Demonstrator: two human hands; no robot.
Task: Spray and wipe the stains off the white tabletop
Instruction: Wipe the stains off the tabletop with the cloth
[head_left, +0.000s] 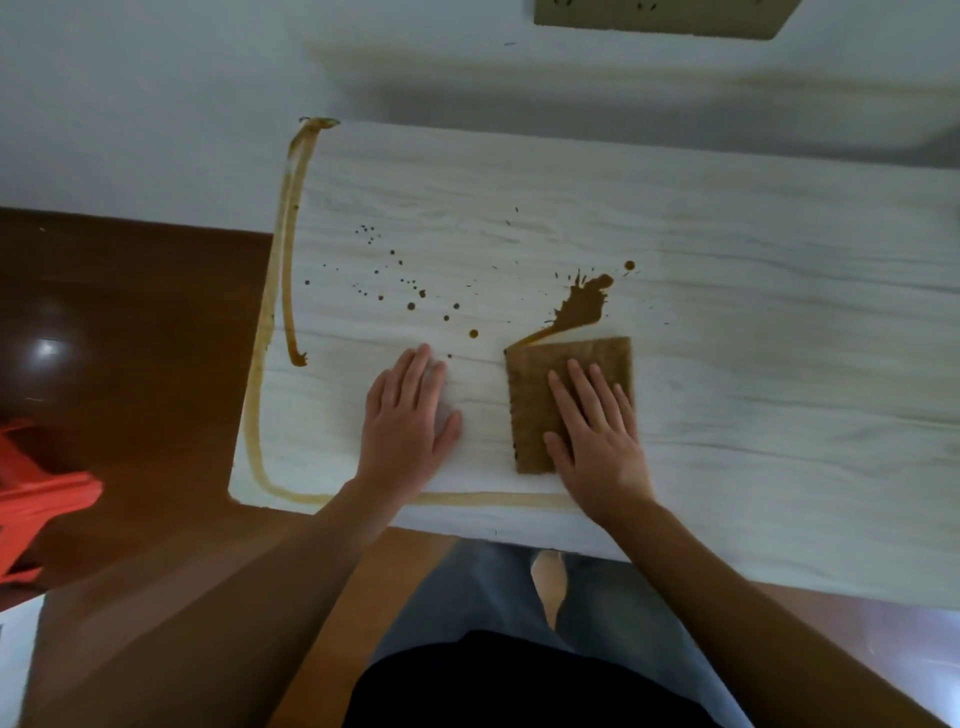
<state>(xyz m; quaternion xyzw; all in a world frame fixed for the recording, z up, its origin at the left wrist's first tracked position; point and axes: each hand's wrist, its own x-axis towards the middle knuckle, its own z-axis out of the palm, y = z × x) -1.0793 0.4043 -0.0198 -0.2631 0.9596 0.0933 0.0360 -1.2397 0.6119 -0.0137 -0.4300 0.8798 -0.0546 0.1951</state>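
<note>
Blot (584, 306): centre of frame, a brown splash on the table (753, 322), its tail running down to the top left corner of the cloth (530, 395); likely next in line for wiping.
Specks (410, 291): scattered left of the blot, well apart from the cloth, not yet wiped.
Streaks (262, 364): long brown lines down the table's left edge and along the near edge at lower centre; judged the last to be reached.
Cloth: brown, flat, just below the blot, placed so a push up-frame would carry it over the splash.
Right hand (597, 431): palm down on the cloth, fingers (582, 384) apart and stretched up-frame; pressing, not gripping, to spread weight over the cloth.
Left hand (410, 415): flat on bare table left of the cloth, fingers loosely together, holding nothing; probably bracing the body.
Arms: both reaching up-frame from the bottom, forearms bare.
Spray bottle: none in view.
Progress: early, most stains still present.
</note>
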